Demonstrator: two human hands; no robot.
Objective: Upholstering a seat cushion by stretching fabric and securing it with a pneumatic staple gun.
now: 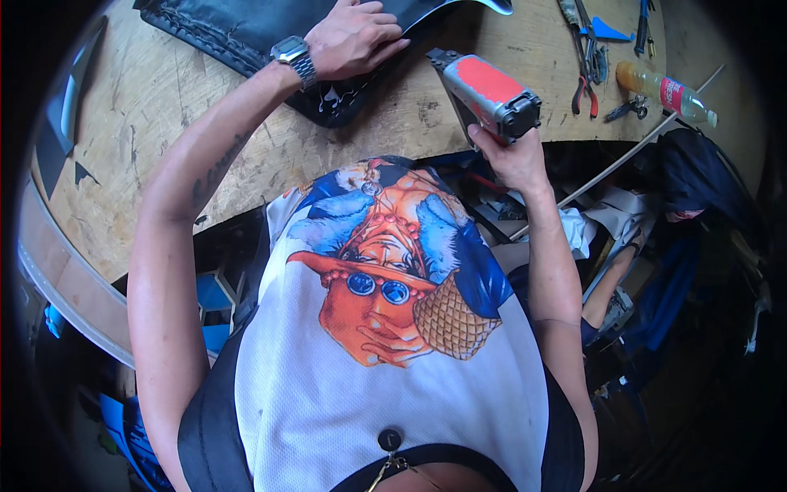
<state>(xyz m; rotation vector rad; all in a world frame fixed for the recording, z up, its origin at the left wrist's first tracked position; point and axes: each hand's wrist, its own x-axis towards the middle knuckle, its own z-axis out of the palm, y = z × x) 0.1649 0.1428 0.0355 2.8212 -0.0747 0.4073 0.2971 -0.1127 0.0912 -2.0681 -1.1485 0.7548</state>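
A black leather-like cover (221,37) with stitched, gathered edges lies at the far left of the wooden table. My left hand (357,39), with a watch on its wrist, has its fingers bent over the right edge of this cover. What lies under the fingers is partly hidden. My right hand (518,160) is wrapped round the grip of a red and silver staple gun (489,90). The tool's nose points away from me and to the left, apart from the cover.
Pliers (584,97) and other hand tools lie at the far right of the wooden table (459,131). Near them lies a bottle (674,94) of yellowish liquid. A thin rod (598,176) slants past the right edge. Dark panel pieces (61,123) are at the left.
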